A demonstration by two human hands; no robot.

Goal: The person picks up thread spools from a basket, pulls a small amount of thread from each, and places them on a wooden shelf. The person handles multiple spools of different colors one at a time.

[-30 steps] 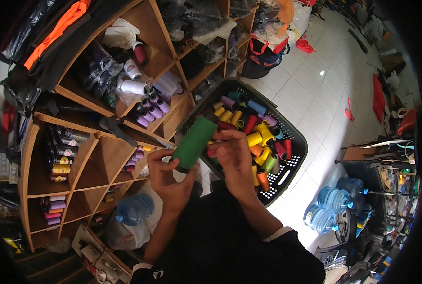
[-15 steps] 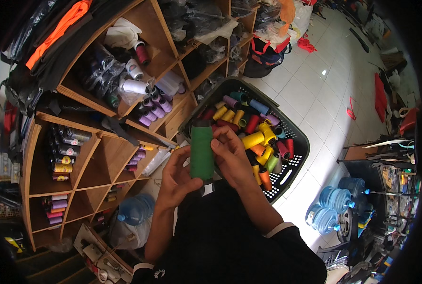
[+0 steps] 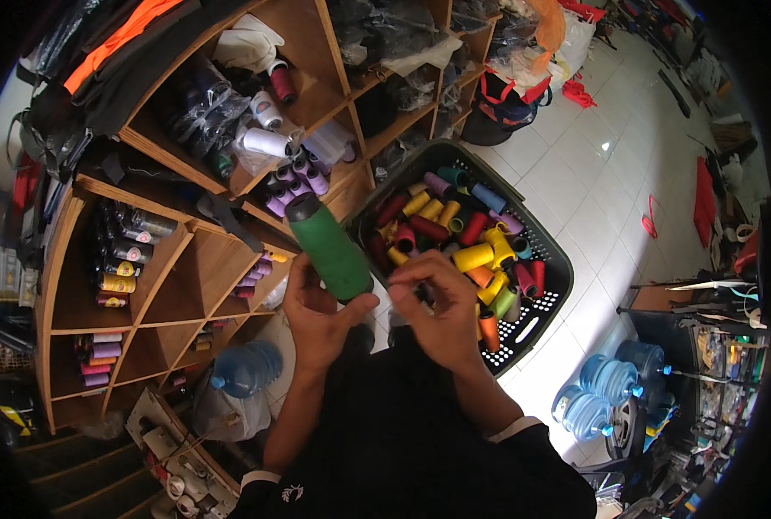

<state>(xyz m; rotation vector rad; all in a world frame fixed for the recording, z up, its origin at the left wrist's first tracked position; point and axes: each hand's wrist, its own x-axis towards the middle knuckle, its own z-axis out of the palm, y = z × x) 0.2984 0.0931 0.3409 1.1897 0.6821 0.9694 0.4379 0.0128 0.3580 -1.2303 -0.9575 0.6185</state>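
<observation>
A large green spool of thread [image 3: 329,248] with a dark end tilts up to the left in my left hand [image 3: 319,320], its lower end gripped between thumb and fingers. Just right of it, apart from the spool, is my right hand [image 3: 442,316]. Its thumb and fingertips are pinched together; whatever may be between them is too fine to make out. Beyond my hands stands a dark basket [image 3: 541,333] with perforated sides, full of thread spools in yellow, red, orange, purple, blue and green, among them a thick yellow spool [image 3: 473,257].
Wooden cubby shelves [image 3: 178,290] on the left hold purple spools [image 3: 299,186], white spools and plastic-wrapped bundles. A blue water jug [image 3: 247,370] sits by the shelf's foot. More water jugs [image 3: 610,376] stand at right on the white tiled floor [image 3: 576,190]. Bags [image 3: 507,99] are heaped at the back.
The green spool has swung from upright to tilted left, its top moving leftward. My right hand has let go of the spool, moving slightly right with its fingers pinched.
</observation>
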